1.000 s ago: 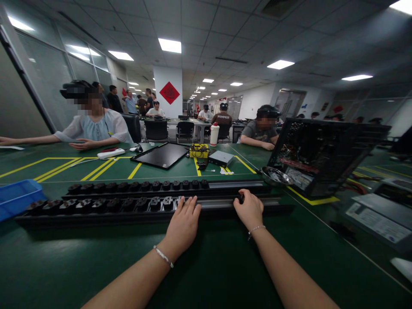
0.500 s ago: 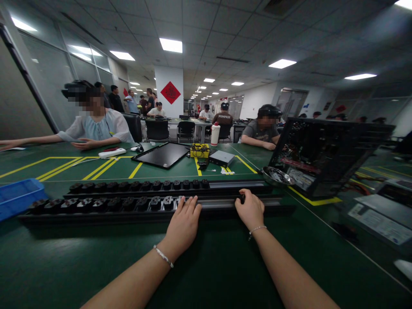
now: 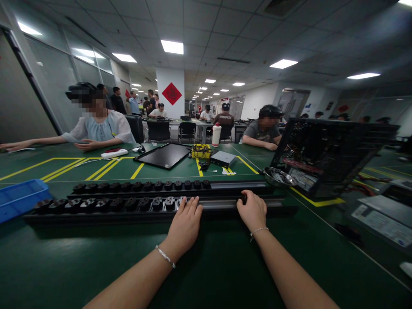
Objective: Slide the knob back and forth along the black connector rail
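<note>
A long black rail [image 3: 220, 204] lies across the green table in front of me, its left part lined with several black round-topped pieces [image 3: 143, 203], some with metal on top. My left hand [image 3: 185, 223] rests with fingers outstretched on this rail, over the last of those pieces. Further right, my right hand [image 3: 253, 212] has thumb and forefinger closed around a small black piece [image 3: 244, 198] at the bare stretch of the rail; most of it is hidden. Behind runs a second black rail [image 3: 238, 185] with similar pieces along its left part.
A blue bin [image 3: 24, 199] stands at left. To the right are a metal bowl [image 3: 280, 176], an open computer case [image 3: 331, 159] and a power supply unit [image 3: 383, 214]. A flat screen [image 3: 164, 154] and grey drive [image 3: 223, 159] lie beyond the rails. Co-workers sit across the table.
The whole view has shifted slightly, so everything appears a little further right. Both hands keep their places on the rail, and their grips look the same.
</note>
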Tool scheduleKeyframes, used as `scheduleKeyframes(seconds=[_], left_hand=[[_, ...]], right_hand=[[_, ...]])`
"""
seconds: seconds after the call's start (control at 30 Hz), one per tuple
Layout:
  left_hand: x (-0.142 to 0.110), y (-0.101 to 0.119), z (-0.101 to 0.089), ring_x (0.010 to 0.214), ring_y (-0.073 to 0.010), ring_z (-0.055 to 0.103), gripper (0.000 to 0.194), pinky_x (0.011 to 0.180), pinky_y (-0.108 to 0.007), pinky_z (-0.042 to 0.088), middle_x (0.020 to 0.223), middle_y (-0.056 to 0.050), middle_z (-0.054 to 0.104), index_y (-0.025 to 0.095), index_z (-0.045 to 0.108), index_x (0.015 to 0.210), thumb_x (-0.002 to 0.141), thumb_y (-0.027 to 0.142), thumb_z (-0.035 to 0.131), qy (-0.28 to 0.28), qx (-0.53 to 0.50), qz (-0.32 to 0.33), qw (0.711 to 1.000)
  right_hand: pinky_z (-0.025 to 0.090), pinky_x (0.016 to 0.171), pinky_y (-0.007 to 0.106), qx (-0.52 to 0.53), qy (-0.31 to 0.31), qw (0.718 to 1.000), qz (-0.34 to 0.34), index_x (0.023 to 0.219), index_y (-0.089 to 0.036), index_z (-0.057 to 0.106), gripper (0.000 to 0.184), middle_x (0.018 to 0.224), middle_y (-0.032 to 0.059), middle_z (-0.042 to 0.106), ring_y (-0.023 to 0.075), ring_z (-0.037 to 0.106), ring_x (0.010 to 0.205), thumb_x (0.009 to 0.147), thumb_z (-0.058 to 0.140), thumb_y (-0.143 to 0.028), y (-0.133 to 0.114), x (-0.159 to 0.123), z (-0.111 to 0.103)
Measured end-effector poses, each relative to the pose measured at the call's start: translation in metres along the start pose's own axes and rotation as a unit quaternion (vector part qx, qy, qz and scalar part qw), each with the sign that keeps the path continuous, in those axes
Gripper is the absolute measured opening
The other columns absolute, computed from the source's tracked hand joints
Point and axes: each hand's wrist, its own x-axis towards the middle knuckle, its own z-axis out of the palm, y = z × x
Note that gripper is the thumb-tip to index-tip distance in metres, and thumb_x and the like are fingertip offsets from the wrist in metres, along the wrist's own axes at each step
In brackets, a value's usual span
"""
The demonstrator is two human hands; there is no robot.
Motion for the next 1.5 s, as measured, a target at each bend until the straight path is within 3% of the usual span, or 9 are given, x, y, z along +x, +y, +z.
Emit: scheduleKeyframes(seconds=[0.27,0.83,1.13,1.3,1.5], left_hand=[[0.0002,0.0001,-0.0008,0.122,-0.0227,0.049,0.035,0.11,-0.046,0.028,0.131,-0.012,0.054,0.017,0.057,0.113,0.085,0.01,0.038,0.008,0.0,0.0,1.0],[-0.0004,-0.0006,0.0005,0.124,-0.0228,0.047,0.035,0.11,-0.046,0.027,0.132,-0.012,0.053,0.017,0.056,0.116,0.086,0.012,0.038,-0.002,0.002,0.002,1.0],[-0.0003,-0.0003,-0.0001,0.124,-0.0226,0.047,0.036,0.111,-0.046,0.027,0.133,-0.012,0.052,0.017,0.056,0.116,0.084,0.01,0.039,-0.001,0.001,0.001,1.0],[-0.0003,-0.0001,-0.0005,0.124,-0.0226,0.047,0.036,0.111,-0.046,0.026,0.132,-0.012,0.053,0.016,0.055,0.116,0.085,0.011,0.038,-0.005,0.005,0.004,1.0],[-0.0007,-0.0015,0.0019,0.124,-0.0227,0.047,0.035,0.111,-0.046,0.026,0.133,-0.012,0.052,0.017,0.055,0.116,0.086,0.012,0.04,-0.005,0.003,0.004,1.0]], right_hand=[[0.02,0.101,0.043,-0.001,0.004,1.0,0.017,0.104,-0.021,0.054,0.032,0.106,0.0068,0.062,0.0238,0.048,0.111,0.075,0.045,-0.03,0.004,-0.0005,0.0029],[0.022,0.099,0.041,0.004,0.008,1.0,0.015,0.104,-0.022,0.053,0.031,0.101,0.0055,0.063,0.0232,0.049,0.108,0.075,0.045,-0.029,0.0019,-0.001,0.0017],[0.024,0.099,0.04,0.006,0.008,1.0,0.019,0.103,-0.021,0.054,0.029,0.1,0.0052,0.062,0.0224,0.05,0.106,0.076,0.045,-0.027,-0.0001,-0.0011,-0.0016],[0.032,0.091,0.037,-0.028,0.01,0.999,0.046,0.104,-0.022,0.057,0.03,0.105,0.0079,0.057,0.0251,0.049,0.103,0.076,0.049,-0.03,-0.0009,-0.0004,-0.0024],[0.034,0.087,0.035,-0.06,-0.03,0.997,0.046,0.103,-0.022,0.059,0.028,0.097,0.0071,0.056,0.0235,0.052,0.097,0.078,0.049,-0.032,0.0,0.0021,-0.0054]])
